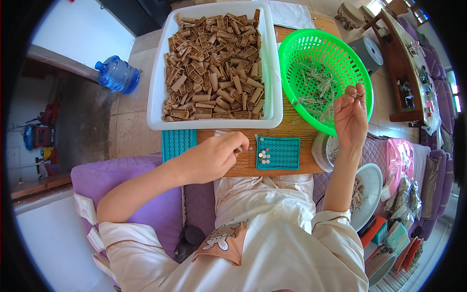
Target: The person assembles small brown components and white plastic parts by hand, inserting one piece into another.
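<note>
A: What is the left hand (214, 156) doing?

B: Its grip is closed narrow, fingertips pinched on a small silvery pin (247, 148) just left of the teal grid tray (283, 155). The pin is too small to tell how it points. The hand rests on the wooden bench (296, 127).

A: And the right hand (351, 117)?

B: It is raised over the rim of the green basket (296, 51), fingers drawn together in a narrow grip on something tiny at the fingertips; I cannot tell what it is. The basket holds a loose tangle of thin pale wire-like pieces (316, 92).

A: What sits in the teal tray?

B: A small cluster of silvery round pieces (263, 156) near its left edge; the other cells look bare. The tray lies flat, long axis running left to right. A second teal tray (178, 142) lies to the left, partly under the white tray (156, 87).

A: And the white one?

B: It is heaped with tan tube-shaped and box-shaped parts (214, 68), lying every which way. It touches the basket's left side.
</note>
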### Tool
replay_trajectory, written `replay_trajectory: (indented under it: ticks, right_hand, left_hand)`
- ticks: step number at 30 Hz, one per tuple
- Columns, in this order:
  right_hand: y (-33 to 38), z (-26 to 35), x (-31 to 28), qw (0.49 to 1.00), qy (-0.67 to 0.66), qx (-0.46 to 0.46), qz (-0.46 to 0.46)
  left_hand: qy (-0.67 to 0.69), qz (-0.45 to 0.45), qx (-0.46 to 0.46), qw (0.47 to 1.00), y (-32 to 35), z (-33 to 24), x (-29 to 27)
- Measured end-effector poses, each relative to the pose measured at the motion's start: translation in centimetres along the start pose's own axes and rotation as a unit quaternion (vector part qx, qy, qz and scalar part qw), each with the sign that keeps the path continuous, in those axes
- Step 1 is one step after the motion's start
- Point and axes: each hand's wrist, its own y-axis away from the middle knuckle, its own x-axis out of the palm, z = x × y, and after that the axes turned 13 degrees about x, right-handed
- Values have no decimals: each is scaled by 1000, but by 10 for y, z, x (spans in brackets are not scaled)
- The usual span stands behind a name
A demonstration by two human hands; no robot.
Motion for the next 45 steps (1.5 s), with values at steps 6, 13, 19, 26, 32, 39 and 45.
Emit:
replay_trajectory:
  ticks: [6, 13, 19, 26, 32, 39, 45]
  right_hand:
    - [18, -33, 39, 994, 90, 56, -11]
    - [38, -72, 96, 744, 658, -116, 31]
    - [36, -87, 105, 683, 687, -222, 113]
    - [44, -97, 103, 709, 665, -229, 55]
    - [46, -90, 101, 720, 677, -143, 56]
    - [51, -92, 103, 750, 653, -102, 9]
    - [54, -96, 101, 794, 600, -47, -89]
  left_hand:
    - [8, 47, 7, 999, 0, -15, -2]
    - [161, -64, -55, 983, 3, -33, -1]
    - [195, -114, -103, 969, 5, -36, 2]
    - [227, -106, -150, 956, 2, -36, -1]
    - [196, -136, -109, 965, 6, -27, 6]
    - [185, -153, -66, 968, 10, -25, 9]
    - [486, -211, -172, 831, 6, -28, 3]
